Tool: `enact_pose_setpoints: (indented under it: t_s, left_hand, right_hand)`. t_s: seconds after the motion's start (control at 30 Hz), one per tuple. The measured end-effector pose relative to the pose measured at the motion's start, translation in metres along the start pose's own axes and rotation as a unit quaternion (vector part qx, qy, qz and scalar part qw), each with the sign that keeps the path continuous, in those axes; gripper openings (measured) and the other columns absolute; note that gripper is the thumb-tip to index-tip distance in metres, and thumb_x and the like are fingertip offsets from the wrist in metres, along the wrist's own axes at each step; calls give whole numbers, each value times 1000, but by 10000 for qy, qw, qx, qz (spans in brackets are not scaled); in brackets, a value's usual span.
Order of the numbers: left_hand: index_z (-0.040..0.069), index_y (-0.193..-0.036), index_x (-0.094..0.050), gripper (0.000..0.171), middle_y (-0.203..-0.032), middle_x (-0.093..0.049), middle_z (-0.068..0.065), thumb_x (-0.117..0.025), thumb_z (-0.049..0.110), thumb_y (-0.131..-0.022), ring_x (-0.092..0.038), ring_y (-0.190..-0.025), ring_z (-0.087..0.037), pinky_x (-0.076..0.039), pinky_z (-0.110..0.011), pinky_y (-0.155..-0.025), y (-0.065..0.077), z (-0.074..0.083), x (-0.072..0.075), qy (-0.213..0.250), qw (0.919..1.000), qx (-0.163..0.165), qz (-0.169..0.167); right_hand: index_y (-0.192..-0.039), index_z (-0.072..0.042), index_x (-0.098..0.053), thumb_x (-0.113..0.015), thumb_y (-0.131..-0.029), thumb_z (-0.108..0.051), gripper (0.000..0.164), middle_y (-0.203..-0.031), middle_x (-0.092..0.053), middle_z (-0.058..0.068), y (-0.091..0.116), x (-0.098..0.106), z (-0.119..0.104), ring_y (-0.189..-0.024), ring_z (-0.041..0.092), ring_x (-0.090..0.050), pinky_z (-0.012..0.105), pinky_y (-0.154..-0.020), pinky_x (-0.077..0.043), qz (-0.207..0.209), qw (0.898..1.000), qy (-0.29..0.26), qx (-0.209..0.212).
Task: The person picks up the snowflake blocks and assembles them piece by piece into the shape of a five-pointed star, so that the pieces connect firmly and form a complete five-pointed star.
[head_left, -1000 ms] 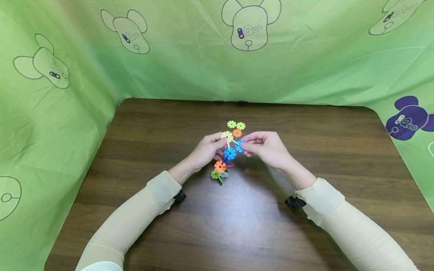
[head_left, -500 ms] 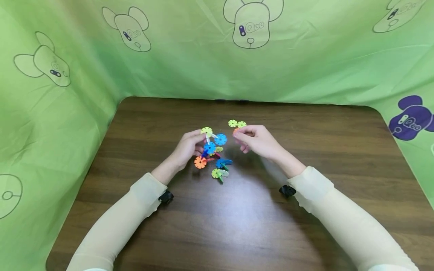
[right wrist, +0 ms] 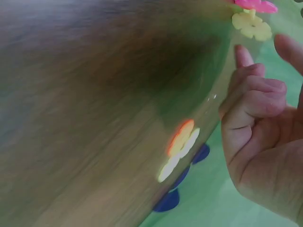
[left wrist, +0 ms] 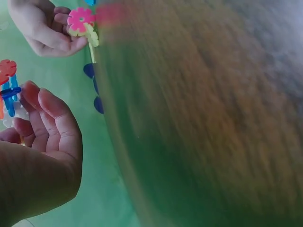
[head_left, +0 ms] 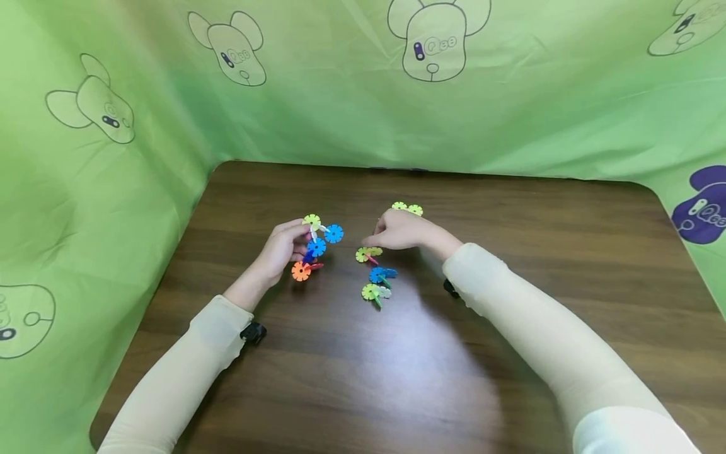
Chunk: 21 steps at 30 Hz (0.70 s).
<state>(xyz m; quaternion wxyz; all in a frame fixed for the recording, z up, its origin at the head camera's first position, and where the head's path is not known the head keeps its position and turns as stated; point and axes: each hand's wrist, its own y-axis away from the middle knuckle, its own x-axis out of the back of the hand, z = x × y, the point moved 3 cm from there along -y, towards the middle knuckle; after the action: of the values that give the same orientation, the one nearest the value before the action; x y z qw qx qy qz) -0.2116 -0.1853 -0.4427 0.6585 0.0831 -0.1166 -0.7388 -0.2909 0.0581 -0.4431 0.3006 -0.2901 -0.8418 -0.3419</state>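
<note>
My left hand (head_left: 278, 252) pinches a joined string of notched snowflake discs. It includes a yellow-green disc (head_left: 311, 221), blue discs (head_left: 334, 233), white ones and an orange disc (head_left: 301, 271). In the left wrist view, part of this build (left wrist: 7, 71) shows at the fingers. My right hand (head_left: 403, 228) hovers just behind a small yellow-green and pink disc cluster (head_left: 363, 255). The right wrist view shows the thumb and index fingertips apart, with the cluster's yellow disc (right wrist: 251, 26) just beyond them and nothing between. Its other fingers are curled.
Nearer me on the wooden table (head_left: 397, 378) lie a blue disc cluster (head_left: 377, 275) and a green and grey one (head_left: 370, 292). Yellow-green discs (head_left: 416, 210) sit behind my right hand, beside an orange disc (right wrist: 181, 137). A green curtain (head_left: 329, 113) stands behind.
My left hand has moved left with the disc build, away from the loose clusters. My right hand has let go of the blue disc, passed over the orange disc and come toward the yellow-green cluster.
</note>
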Motion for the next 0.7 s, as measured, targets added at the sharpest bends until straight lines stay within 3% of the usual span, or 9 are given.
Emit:
enact_pose_setpoints:
  t_s: [0.2, 0.33, 0.43, 0.53, 0.7]
  left_hand:
    - [9, -88, -57, 26, -84, -51, 0, -43, 18, -108, -50, -65, -12, -47, -23, -60, -2, -1, 0, 39, 10000, -16, -44]
    - [9, -88, -56, 26, -83, -51, -1, -44, 18, -108, -50, -65, -12, -47, -23, -60, -4, -2, -1, 49, 10000, -2, -61]
    - [10, -87, -57, 26, -83, -52, 0, -44, 18, -108, -50, -65, -12, -47, -23, -60, -4, -2, -1, 71, 10000, -1, -70]
    - [10, -86, -56, 26, -83, -52, 0, -45, 18, -108, -50, -65, -12, -47, -23, -59, -5, -3, -3, 118, 9999, -44, -111]
    - [9, -88, -58, 24, -85, -52, -1, -45, 17, -107, -50, -65, -13, -48, -22, -59, -6, 0, -11, 176, 9996, -77, -196]
  right_hand:
    - [-53, -20, -43, -71, -93, -44, 54, -52, -32, -7, -9, -7, -10, -47, 9, -27, 29, -51, -28, -395, 9983, 255, -336]
    - [-60, -16, -58, -72, -91, -34, 39, -54, -34, -7, -10, -9, -10, -47, 9, -30, 28, -50, -31, -514, 9976, -16, -460]
    - [-73, -12, -71, -72, -90, -28, 23, -57, -35, -7, -9, -9, -6, -48, 8, -28, 26, -49, -31, -497, 9961, -502, -533]
    - [-79, -8, -69, -71, -90, -25, 20, -59, -40, -5, -7, -6, 1, -51, 8, -30, 24, -49, -30, -318, 9902, -1223, -590]
    - [-86, -1, -67, -66, -95, -18, 19, -70, -55, 6, 8, 3, 10, -52, 9, -35, 23, -50, -30, 421, 9686, -2431, -303]
